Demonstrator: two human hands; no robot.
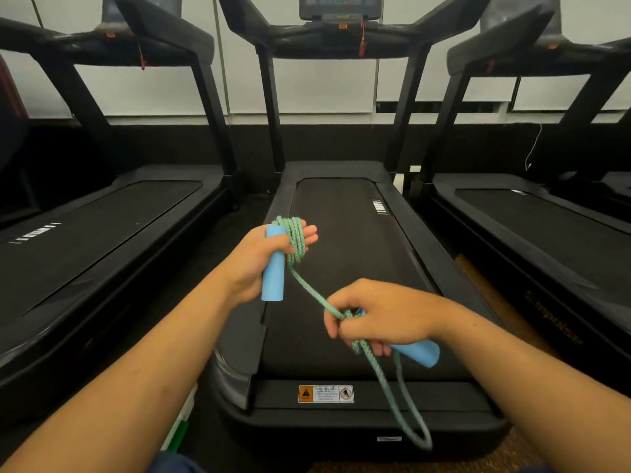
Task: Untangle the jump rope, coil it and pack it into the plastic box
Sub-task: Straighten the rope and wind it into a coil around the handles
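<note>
Nearest the camera, a slack loop of the jump rope (386, 377) hung below the right hand (382, 317), reaching down past the rear end of the middle treadmill (345, 268), over the warning sticker (326, 393) on its end cap. That loop looked like the length not yet coiled, left free so it could be fed upward.

The right hand, above the near end of the treadmill belt, had its fingers curled round the rope and round the second blue handle (418, 353), which stuck out toward the treadmill's right side. Holding handle and cord together probably kept the loose end from swinging.

From there a taut stretch of rope ran up and left to the left hand (269, 257), farther along the belt near the treadmill's left edge. That hand gripped the first blue handle (273, 268) upright with thumb and lower fingers, while the upper fingers stood straight with several turns of rope wound round them; the hand seemed to serve as a spool, so the coil stayed even.

Judging by this, the untangling was done and the coiling partly done. The plastic box was not in view.

Beyond, two more treadmills flanked the middle one.
</note>
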